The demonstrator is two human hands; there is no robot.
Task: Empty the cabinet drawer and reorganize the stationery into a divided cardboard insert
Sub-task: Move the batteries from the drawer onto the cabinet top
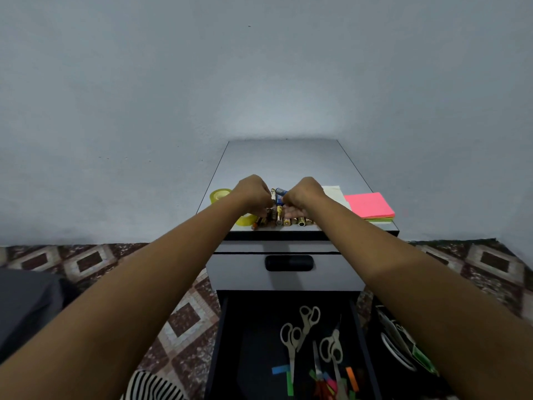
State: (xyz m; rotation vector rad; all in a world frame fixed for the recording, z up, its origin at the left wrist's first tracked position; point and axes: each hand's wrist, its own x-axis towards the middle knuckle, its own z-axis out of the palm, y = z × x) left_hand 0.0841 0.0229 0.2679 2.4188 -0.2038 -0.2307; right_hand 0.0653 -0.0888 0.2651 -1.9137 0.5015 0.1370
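Note:
On the grey cabinet top (284,163) lies a row of batteries (291,221) near the front edge. My left hand (253,193) and my right hand (304,194) are both over them with fingers curled down, pinching batteries; a blue one (280,192) shows between the hands. The open black drawer (230,342) below holds scissors (300,332) with white handles and several coloured sticky tabs (331,381).
Two yellow tape rolls (219,195) sit left of my left hand. A pink sticky-note pad (369,204) and a white sheet (334,193) lie to the right. A shut grey drawer (284,274) has a black handle. Patterned floor tiles surround the cabinet.

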